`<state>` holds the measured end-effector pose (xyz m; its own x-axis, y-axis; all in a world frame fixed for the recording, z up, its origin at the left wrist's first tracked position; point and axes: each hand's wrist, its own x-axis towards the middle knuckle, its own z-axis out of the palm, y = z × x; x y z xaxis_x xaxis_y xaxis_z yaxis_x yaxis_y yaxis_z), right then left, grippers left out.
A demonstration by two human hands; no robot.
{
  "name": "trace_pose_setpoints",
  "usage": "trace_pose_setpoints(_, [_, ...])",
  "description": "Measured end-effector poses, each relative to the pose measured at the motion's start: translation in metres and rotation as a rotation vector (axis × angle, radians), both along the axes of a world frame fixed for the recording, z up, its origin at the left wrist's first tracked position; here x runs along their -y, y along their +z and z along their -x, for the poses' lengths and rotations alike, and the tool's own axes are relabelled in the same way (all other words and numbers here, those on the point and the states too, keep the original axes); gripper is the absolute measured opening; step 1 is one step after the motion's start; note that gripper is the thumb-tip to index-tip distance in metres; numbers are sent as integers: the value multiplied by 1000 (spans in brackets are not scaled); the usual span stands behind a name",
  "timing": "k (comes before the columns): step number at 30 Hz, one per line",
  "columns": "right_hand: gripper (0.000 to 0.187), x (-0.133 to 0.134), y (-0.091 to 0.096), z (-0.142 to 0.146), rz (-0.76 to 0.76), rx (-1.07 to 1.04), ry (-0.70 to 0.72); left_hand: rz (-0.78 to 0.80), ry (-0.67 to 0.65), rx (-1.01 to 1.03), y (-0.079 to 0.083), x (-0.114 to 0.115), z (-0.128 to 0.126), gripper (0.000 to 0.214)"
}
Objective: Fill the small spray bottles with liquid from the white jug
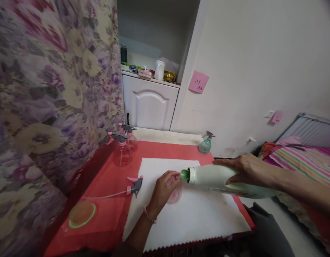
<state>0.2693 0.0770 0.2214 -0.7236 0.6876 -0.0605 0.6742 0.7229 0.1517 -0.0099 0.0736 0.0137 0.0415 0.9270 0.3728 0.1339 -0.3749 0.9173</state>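
Left hand: our left hand (165, 187), wearing a beaded bracelet (149, 215), is closed around the upper part of the clear pink bottle.
Clear pink bottle (176, 196): one, without a spray head, on the white cloth (208, 217) near the middle; its mouth is partly hidden by our fingers.
Right hand: our right hand (241, 169) grips the large pale green bottle from above, fingers over the far side and thumb on the near side.
Large pale green bottle (208, 175): one, tipped almost level, neck to the left.
Green spout (184, 175): fitted in that neck, at the mouth of the clear pink bottle; we cannot tell whether the two touch.
Loose spray head (136, 186): grey and pink, at the left edge of the white cloth, its thin tube (106, 196) running left over the red cover (114, 182).
Round green-rimmed piece (83, 214): lies near left on the red cover.
Pink spray bottles: two, upright at far left, one nearer (123, 156) and one just behind (132, 142), heads fitted.
Green spray bottle (205, 146): one, upright at far right, head fitted.
Surroundings: we list a floral curtain (47, 107) left, a white cabinet (150, 101) far, a bed (301, 157) right.
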Motion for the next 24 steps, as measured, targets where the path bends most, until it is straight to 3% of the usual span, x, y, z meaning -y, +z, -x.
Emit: trace_pose_setpoints(24, [56, 8, 9, 10, -3, 50, -50, -21, -10, -25, 3, 2, 1, 18])
